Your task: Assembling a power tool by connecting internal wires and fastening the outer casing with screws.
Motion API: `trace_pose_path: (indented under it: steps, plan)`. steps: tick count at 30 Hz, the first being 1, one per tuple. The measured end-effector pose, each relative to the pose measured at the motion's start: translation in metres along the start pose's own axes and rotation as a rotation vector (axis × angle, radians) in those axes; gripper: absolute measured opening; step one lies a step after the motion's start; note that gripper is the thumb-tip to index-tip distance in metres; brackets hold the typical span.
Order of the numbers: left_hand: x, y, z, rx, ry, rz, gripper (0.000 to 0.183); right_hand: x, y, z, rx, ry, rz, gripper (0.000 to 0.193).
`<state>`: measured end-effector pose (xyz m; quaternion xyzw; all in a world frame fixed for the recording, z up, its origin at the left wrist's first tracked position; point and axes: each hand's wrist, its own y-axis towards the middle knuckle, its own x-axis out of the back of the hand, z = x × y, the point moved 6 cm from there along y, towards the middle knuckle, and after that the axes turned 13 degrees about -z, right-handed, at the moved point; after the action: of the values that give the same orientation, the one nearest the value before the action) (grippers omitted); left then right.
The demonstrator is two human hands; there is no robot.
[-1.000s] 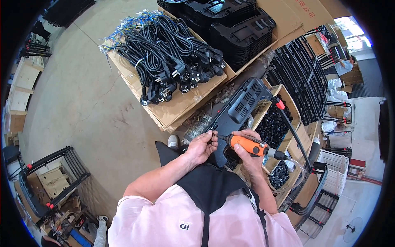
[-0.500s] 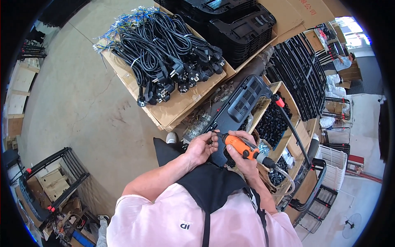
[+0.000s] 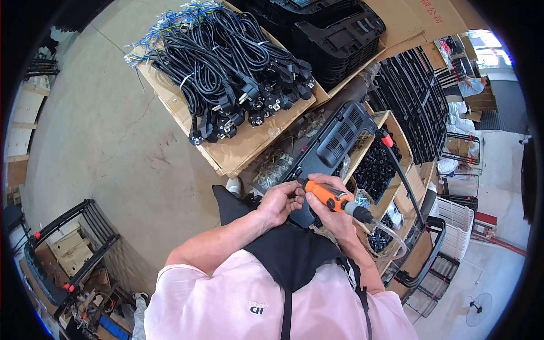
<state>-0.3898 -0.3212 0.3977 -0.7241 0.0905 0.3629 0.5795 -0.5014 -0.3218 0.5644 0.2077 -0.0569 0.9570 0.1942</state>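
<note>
The right hand [image 3: 331, 207] is wrapping closed around an orange, pen-shaped powered screwdriver [image 3: 328, 196] with a grey rear collar – a clear hose is trailing from that collar, away from the grip. The tool's tip is pointing at the near edge of a black moulded plastic housing with ribbed vents [image 3: 334, 141], which is lying tilted just ahead of the grip. The left hand [image 3: 279, 202] is curling its fingers at that same edge, touching the housing beside the tip; whether it is pinching anything small cannot be told. Beyond the housing, bundled black power cords with plugs [image 3: 226, 68] are lying on a cardboard sheet [image 3: 238, 150] – well apart from both hands.
</note>
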Motion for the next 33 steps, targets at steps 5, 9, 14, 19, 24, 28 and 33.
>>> trace_pose_path:
  steps: [5, 9, 14, 19, 24, 28, 33]
  plan:
    - [0.000, 0.001, 0.003, -0.035, 0.066, -0.013, 0.020, -0.009, -0.001, -0.005, -0.012, -0.002, -0.003, 0.033]
    - [-0.001, -0.001, 0.002, -0.028, 0.089, 0.017, 0.021, -0.012, 0.000, 0.000, 0.003, -0.024, -0.010, 0.036]
    - [-0.002, -0.005, -0.001, -0.019, 0.143, 0.055, 0.023, 0.013, -0.016, 0.010, -0.025, 0.006, -0.097, 0.048]
    - [-0.003, -0.005, -0.005, -0.004, 0.256, 0.076, 0.032, 0.088, -0.075, 0.006, -0.152, 0.242, -0.455, 0.057]
    - [-0.056, 0.004, 0.015, 0.028, 0.421, 0.163, 0.036, 0.124, -0.191, -0.027, -0.394, 0.414, -0.847, 0.058]
    - [-0.139, 0.026, 0.055, 0.045, 0.558, 0.319, 0.043, 0.116, -0.280, -0.045, -0.554, 0.563, -1.152, 0.063]
    - [-0.227, 0.024, 0.085, -0.348, 1.166, 0.492, 0.066, 0.109, -0.365, -0.077, -0.621, 0.597, -1.389, 0.065]
